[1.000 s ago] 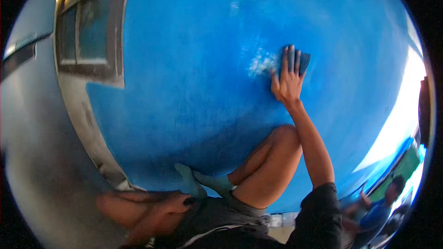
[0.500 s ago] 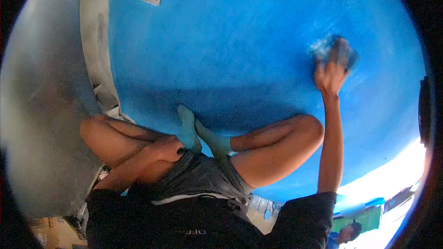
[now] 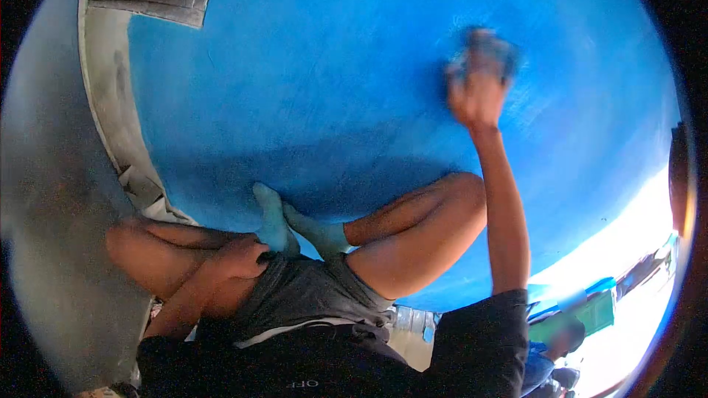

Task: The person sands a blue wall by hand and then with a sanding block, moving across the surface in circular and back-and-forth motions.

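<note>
At the far right of the head view, the right hand (image 3: 478, 96) holds a dark flat pad (image 3: 507, 59) under its fingers, against the blue painted surface (image 3: 317, 81). Motion blur covers the hand and pad; finger spread and pad material cannot be determined. A pale, whitish mark shows on the surface just beside the fingers. The right forearm (image 3: 509, 214) extends from a black short sleeve (image 3: 479, 343), passing beside the bent right knee (image 3: 464, 195). At the near left, the left hand (image 3: 240, 256) rests at the lap with fingers curled, beside the dark grey fabric shorts (image 3: 302, 287); whether it grips anything cannot be determined. Two grey-green fabric socks (image 3: 273, 221) cover the feet, positioned between the knees and near the blue surface. A weathered grey-brown window frame (image 3: 147, 4) occupies the far left. At the near right, a person in a blue top (image 3: 538, 368) is located below a green panel (image 3: 594, 313).
</note>
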`<act>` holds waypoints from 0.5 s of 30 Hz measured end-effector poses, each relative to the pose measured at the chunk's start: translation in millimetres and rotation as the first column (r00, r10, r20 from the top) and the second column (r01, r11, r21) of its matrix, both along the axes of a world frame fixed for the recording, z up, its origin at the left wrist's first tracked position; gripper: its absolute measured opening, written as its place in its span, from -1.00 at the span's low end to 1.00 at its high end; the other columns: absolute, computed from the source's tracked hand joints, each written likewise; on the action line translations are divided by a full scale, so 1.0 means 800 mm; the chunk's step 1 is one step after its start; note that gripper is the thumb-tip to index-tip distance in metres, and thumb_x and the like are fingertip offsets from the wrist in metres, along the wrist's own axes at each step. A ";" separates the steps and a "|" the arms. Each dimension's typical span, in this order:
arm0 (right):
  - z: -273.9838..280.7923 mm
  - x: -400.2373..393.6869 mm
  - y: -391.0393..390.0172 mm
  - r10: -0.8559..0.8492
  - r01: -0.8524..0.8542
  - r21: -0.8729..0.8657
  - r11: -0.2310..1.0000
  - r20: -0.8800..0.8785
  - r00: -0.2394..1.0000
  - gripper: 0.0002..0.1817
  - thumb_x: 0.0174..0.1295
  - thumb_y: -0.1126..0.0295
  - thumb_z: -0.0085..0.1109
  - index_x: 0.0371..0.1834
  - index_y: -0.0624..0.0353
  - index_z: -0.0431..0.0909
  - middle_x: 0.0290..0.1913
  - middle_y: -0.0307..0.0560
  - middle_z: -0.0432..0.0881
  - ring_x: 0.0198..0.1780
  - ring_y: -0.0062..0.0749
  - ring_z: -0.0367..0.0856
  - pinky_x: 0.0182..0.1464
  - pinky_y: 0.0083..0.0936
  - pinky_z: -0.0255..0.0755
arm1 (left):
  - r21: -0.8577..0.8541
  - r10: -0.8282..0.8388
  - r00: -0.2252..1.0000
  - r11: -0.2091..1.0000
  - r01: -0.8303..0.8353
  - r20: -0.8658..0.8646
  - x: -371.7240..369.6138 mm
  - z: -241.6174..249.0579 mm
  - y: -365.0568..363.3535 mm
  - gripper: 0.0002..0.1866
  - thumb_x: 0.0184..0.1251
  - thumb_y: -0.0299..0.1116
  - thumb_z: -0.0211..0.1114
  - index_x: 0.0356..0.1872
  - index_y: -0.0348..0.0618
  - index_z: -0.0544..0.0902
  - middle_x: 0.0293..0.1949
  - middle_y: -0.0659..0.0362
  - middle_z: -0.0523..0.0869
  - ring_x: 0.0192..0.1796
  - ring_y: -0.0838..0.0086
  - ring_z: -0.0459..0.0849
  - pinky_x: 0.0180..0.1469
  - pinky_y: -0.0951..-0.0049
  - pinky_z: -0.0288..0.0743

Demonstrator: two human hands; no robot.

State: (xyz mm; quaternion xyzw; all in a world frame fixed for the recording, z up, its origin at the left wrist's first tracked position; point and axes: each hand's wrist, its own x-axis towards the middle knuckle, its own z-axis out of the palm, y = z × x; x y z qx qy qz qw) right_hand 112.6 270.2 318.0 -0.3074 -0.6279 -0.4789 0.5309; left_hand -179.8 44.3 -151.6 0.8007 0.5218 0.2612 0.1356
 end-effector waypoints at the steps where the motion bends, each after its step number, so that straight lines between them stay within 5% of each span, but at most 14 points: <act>1: -0.009 0.005 -0.019 -0.077 0.127 -0.091 0.988 0.423 0.903 -0.32 0.42 -0.07 -0.09 0.56 -0.06 0.22 0.59 0.00 0.16 0.60 0.00 0.04 0.58 0.17 -0.33 | -0.112 -0.013 0.999 0.994 0.018 0.041 0.000 0.002 0.004 -0.50 0.15 -0.15 0.32 0.08 -0.23 0.65 0.06 -0.24 0.62 0.13 -0.10 0.60 0.22 0.05 0.48; 2: -0.007 0.008 -0.029 -0.086 0.274 -0.118 0.954 0.771 0.630 -0.29 0.42 -0.05 -0.09 0.55 0.07 0.22 0.59 0.09 0.15 0.60 0.07 0.03 0.57 0.18 -0.31 | -0.216 -0.019 0.996 0.976 0.037 0.084 0.000 0.006 0.010 -0.47 0.16 -0.13 0.32 0.12 -0.21 0.64 0.10 -0.24 0.61 0.18 -0.11 0.57 0.25 0.04 0.46; 4: 0.011 0.013 -0.018 -0.108 0.321 -0.192 0.927 0.683 0.723 -0.30 0.42 -0.06 -0.08 0.52 0.08 0.26 0.58 0.09 0.15 0.59 0.07 0.05 0.57 0.18 -0.30 | -0.185 -0.031 0.999 0.982 0.029 -0.009 -0.001 0.036 0.001 -0.45 0.17 -0.12 0.31 0.15 -0.20 0.62 0.13 -0.22 0.59 0.21 -0.10 0.55 0.27 0.05 0.44; 5: 0.005 0.009 0.000 -0.080 0.132 -0.158 0.979 0.300 0.951 -0.33 0.40 -0.05 -0.05 0.51 0.00 0.30 0.57 0.02 0.20 0.59 -0.01 0.07 0.58 0.16 -0.28 | -0.178 -0.040 0.995 0.984 0.023 -0.093 0.002 0.050 -0.007 -0.43 0.18 -0.10 0.30 0.19 -0.18 0.61 0.16 -0.21 0.58 0.24 -0.08 0.54 0.30 0.06 0.43; 6: -0.004 0.010 0.015 0.020 -0.026 -0.047 0.999 -0.127 0.992 -0.36 0.38 -0.04 -0.01 0.49 -0.08 0.34 0.56 -0.05 0.24 0.59 -0.08 0.09 0.59 0.13 -0.27 | -0.181 -0.046 0.995 0.983 0.029 -0.091 0.005 0.049 -0.008 -0.43 0.18 -0.10 0.30 0.19 -0.18 0.61 0.16 -0.21 0.58 0.24 -0.08 0.54 0.30 0.06 0.43; 7: -0.013 0.009 0.006 0.019 -0.032 0.059 0.998 0.209 0.978 -0.40 0.39 0.00 -0.02 0.46 -0.05 0.40 0.54 -0.02 0.28 0.59 -0.03 0.10 0.57 0.16 -0.24 | -0.278 -0.005 0.998 0.960 -0.011 -0.058 0.005 0.049 -0.008 -0.42 0.19 -0.09 0.30 0.20 -0.18 0.60 0.16 -0.20 0.58 0.26 -0.07 0.53 0.31 0.07 0.42; 8: -0.012 0.018 -0.007 0.010 -0.022 0.060 0.998 0.200 0.980 -0.40 0.39 0.00 -0.02 0.46 -0.05 0.40 0.54 -0.02 0.28 0.59 -0.03 0.10 0.57 0.16 -0.24 | -0.371 0.036 0.999 0.927 -0.047 -0.036 0.003 0.050 -0.006 -0.41 0.20 -0.08 0.30 0.22 -0.18 0.58 0.17 -0.19 0.58 0.27 -0.06 0.52 0.33 0.08 0.41; 10: 0.004 0.035 -0.029 -0.079 0.291 -0.264 0.920 0.602 0.795 -0.38 0.39 0.02 -0.01 0.43 0.13 0.40 0.52 0.10 0.28 0.57 0.12 0.10 0.56 0.21 -0.28 | -0.362 0.000 0.997 0.932 -0.030 -0.083 -0.002 0.043 -0.003 -0.42 0.21 -0.08 0.30 0.22 -0.18 0.58 0.17 -0.19 0.58 0.26 -0.05 0.53 0.32 0.09 0.41; 11: 0.013 0.050 -0.007 -0.099 0.152 -0.122 0.981 0.359 0.928 -0.37 0.39 0.01 -0.03 0.44 0.11 0.39 0.54 0.09 0.26 0.58 0.10 0.09 0.56 0.23 -0.33 | -0.351 -0.021 0.993 0.936 -0.022 -0.118 -0.002 0.041 0.003 -0.42 0.22 -0.07 0.29 0.22 -0.18 0.58 0.17 -0.19 0.58 0.25 -0.03 0.55 0.32 0.10 0.42; 12: 0.009 0.050 0.003 -0.105 0.155 -0.114 0.981 0.359 0.927 -0.37 0.39 0.01 -0.03 0.44 0.11 0.39 0.54 0.09 0.26 0.58 0.10 0.09 0.56 0.23 -0.33 | -0.343 -0.023 0.993 0.939 -0.019 -0.117 -0.002 0.038 0.006 -0.42 0.22 -0.07 0.29 0.22 -0.18 0.58 0.17 -0.19 0.58 0.25 -0.03 0.55 0.32 0.10 0.42; 14: -0.005 0.038 0.007 -0.136 0.137 -0.015 0.991 0.013 0.991 -0.38 0.38 0.01 -0.02 0.47 -0.03 0.37 0.55 0.01 0.25 0.58 0.06 0.10 0.57 0.19 -0.35 | -0.299 -0.043 0.999 0.954 0.038 -0.009 0.002 0.051 -0.003 -0.43 0.23 -0.10 0.30 0.22 -0.19 0.58 0.16 -0.20 0.59 0.23 -0.05 0.55 0.31 0.10 0.43; 15: -0.015 0.044 -0.004 -0.106 0.129 -0.097 0.987 0.217 0.971 -0.38 0.40 0.04 -0.05 0.50 -0.03 0.34 0.57 0.01 0.22 0.60 0.09 0.04 0.56 0.18 -0.35 | -0.296 -0.054 0.998 0.954 0.045 -0.024 -0.002 0.040 -0.002 -0.43 0.23 -0.10 0.30 0.22 -0.19 0.58 0.16 -0.20 0.59 0.23 -0.05 0.55 0.31 0.10 0.43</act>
